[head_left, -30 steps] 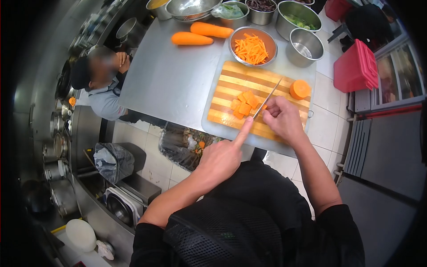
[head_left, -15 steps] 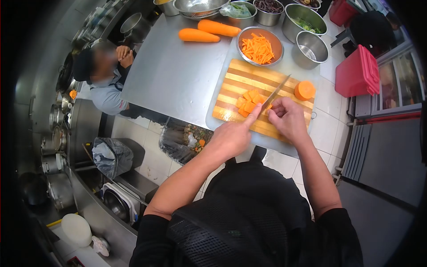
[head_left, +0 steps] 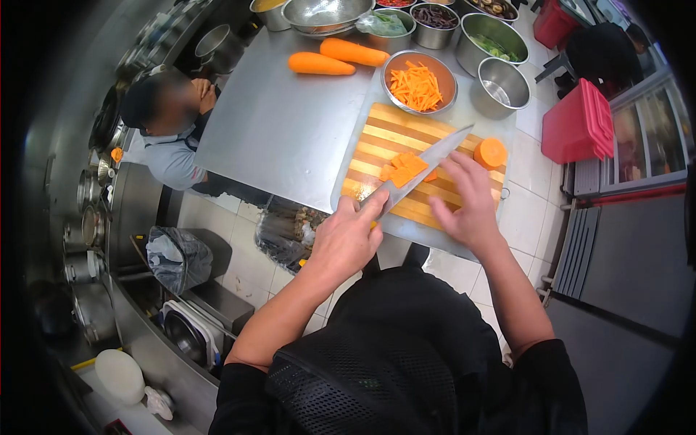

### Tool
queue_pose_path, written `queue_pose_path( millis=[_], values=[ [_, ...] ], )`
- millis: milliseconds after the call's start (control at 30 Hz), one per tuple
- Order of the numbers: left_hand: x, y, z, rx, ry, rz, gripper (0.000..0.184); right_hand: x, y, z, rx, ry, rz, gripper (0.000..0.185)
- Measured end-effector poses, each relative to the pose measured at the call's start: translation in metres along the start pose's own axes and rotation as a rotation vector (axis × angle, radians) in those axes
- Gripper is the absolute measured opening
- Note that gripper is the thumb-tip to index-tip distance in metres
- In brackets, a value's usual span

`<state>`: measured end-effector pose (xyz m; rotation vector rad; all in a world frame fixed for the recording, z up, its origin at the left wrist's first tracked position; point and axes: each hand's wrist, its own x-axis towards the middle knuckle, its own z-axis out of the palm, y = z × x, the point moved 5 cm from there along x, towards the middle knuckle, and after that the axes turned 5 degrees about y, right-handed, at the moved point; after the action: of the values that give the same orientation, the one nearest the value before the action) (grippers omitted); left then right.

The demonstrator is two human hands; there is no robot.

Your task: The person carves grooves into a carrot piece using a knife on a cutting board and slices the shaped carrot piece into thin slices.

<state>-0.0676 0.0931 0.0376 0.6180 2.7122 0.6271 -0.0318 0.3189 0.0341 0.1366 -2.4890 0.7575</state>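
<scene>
My left hand [head_left: 346, 233] is closed round the handle of a knife [head_left: 432, 158], whose broad blade lies slanted flat over the striped cutting board [head_left: 377, 138]. Orange carrot pieces [head_left: 403, 169] are bunched along the blade's left side, and a bit of orange shows on its right. Fingers apart, my right hand [head_left: 470, 201] is at the board's right part, its fingertips near the blade, holding nothing visible. A thick carrot stump [head_left: 491, 153] stands at the board's right edge. Beyond the board, a steel bowl [head_left: 395, 64] holds carrot strips [head_left: 416, 87].
Two whole carrots [head_left: 322, 64] lie on the steel table [head_left: 275, 130]. An empty steel pot [head_left: 500, 83] and several filled containers line the far side. A person [head_left: 170, 138] leans at the table's left edge. A waste bin [head_left: 286, 232] is below the near edge.
The knife has tipped from upright to flatter, with its blade face showing. My left hand has drawn back onto the handle. My right hand's fingers have spread from a pinch.
</scene>
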Motion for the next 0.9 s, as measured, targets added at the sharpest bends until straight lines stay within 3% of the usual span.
queue_pose_path(
  millis=[133,500,600,633,733,767,900],
  values=[
    [0.000,-0.001,0.002,0.020,0.037,0.026,0.059,0.013,-0.035,0.020,-0.128,-0.289,-0.257,0.081],
    [-0.076,-0.062,-0.057,0.016,0.132,-0.001,0.044,0.012,0.017,0.050,-0.153,-0.396,-0.095,0.110],
    [-0.084,-0.084,-0.052,-0.142,0.068,0.014,0.038,0.013,0.026,0.057,-0.127,-0.358,0.005,0.114],
    [-0.084,-0.096,-0.038,-0.296,-0.064,-0.137,0.039,0.012,0.029,0.060,-0.125,-0.342,0.038,0.116],
    [-0.078,-0.122,0.013,-0.983,-0.190,-0.506,0.038,0.012,0.018,0.072,-0.147,-0.274,0.024,0.113],
    [-0.073,-0.113,0.020,-1.109,-0.173,-0.530,0.036,0.012,0.013,0.077,-0.152,-0.253,0.017,0.111],
    [-0.053,-0.098,0.049,-1.134,-0.309,-0.539,0.032,0.013,-0.014,0.092,-0.174,-0.172,0.017,0.101]
  ],
)
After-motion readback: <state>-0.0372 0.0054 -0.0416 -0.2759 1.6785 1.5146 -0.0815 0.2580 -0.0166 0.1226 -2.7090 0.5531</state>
